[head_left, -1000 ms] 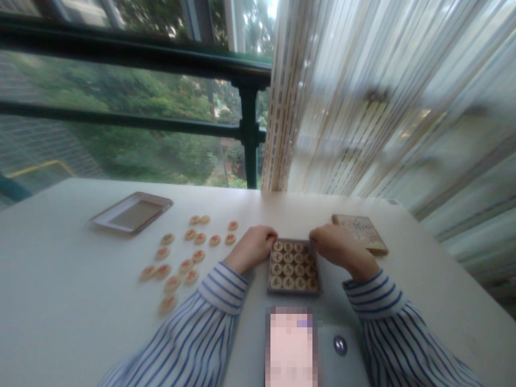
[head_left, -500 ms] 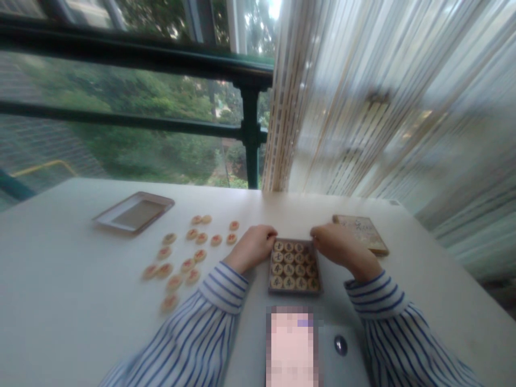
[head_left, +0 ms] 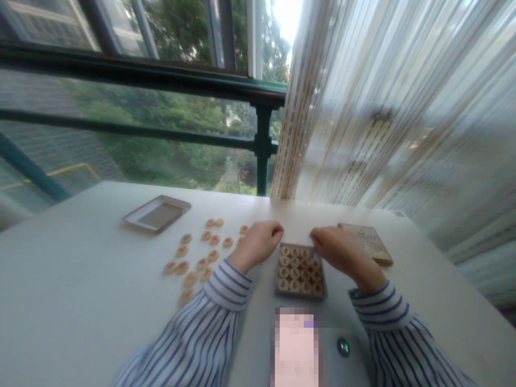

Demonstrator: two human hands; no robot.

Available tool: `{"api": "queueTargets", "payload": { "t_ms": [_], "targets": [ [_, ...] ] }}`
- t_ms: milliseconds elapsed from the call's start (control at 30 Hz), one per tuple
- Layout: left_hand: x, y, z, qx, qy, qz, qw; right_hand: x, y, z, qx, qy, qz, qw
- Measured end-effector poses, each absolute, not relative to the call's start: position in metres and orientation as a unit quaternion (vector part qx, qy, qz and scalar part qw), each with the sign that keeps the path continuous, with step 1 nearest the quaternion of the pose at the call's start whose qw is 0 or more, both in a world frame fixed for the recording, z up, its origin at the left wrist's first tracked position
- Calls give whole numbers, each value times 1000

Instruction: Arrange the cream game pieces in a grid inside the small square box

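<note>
A shallow square box (head_left: 277, 293) stands before me with rows of round wooden xiangqi pieces (head_left: 295, 273) marked in dark characters. My left hand (head_left: 261, 241), fingers curled closed, is just off its far left corner. Close over the far right corner is my right hand (head_left: 344, 251), also closed, hiding that corner. Whatever the fingers may hold is hidden, and whether the right hand touches the box I cannot tell. Left of my left hand lie several loose xiangqi pieces (head_left: 202, 264), most with red characters; my wrist and sleeve cover some.
An open shallow tray or lid (head_left: 183, 206) lies at the table's far left. Beyond my right hand is a flat printed box (head_left: 368, 242). A blurred-out rectangle (head_left: 296, 349) and a dark oval object (head_left: 343, 347) are at the near edge. Railing and string curtain border the white table (head_left: 100, 301).
The view has shifted, so everything appears further right and slightly lower. My left hand has drawn away from the box's far left corner; both hands stay closed.
</note>
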State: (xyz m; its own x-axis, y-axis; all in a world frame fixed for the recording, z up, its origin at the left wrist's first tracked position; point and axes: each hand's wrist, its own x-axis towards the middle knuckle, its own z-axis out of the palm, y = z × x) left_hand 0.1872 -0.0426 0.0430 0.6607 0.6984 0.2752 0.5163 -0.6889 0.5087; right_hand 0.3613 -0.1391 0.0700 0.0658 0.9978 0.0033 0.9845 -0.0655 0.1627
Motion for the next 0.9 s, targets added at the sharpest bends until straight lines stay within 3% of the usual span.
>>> {"api": "queueTargets", "payload": {
  "t_ms": [233,533,900],
  "targets": [
    [173,-49,63,880,339,261,207,352,-143,79,715,695,73,25],
    [130,-44,69,856,382,291,192,345,-145,80,680,727,57,-83],
    [73,-30,63,802,442,359,182,323,-117,98,622,751,-58,-213]
  ]
}}
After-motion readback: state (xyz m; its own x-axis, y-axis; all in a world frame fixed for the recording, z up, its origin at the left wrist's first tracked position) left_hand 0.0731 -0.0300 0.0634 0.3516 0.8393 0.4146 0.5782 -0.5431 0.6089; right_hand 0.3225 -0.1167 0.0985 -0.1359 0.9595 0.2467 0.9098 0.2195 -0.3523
